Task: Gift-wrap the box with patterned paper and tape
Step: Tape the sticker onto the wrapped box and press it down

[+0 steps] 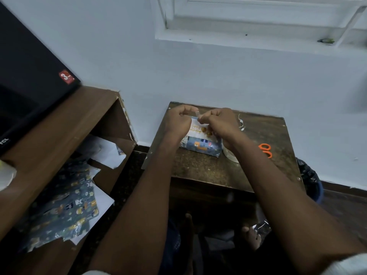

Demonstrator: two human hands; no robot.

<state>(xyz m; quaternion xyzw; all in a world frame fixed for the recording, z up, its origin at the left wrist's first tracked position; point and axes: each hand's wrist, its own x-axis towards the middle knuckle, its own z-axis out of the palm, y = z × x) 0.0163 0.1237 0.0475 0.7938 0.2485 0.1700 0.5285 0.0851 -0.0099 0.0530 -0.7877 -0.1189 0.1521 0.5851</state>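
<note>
Two hands, left (177, 121) and right (220, 121), each grip pinching tape strip (196, 114) above wrapped box (200, 146).

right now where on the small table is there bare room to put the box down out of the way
The widest bare patch is the near strip of the table, between the wrapped box and the front edge. A smaller patch lies at the far right corner, beyond the orange scissors. The middle is crowded: both hands, left hand and right hand, the box and the tape roll.

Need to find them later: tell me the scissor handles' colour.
Orange scissors, lying on the table; head view.
</note>
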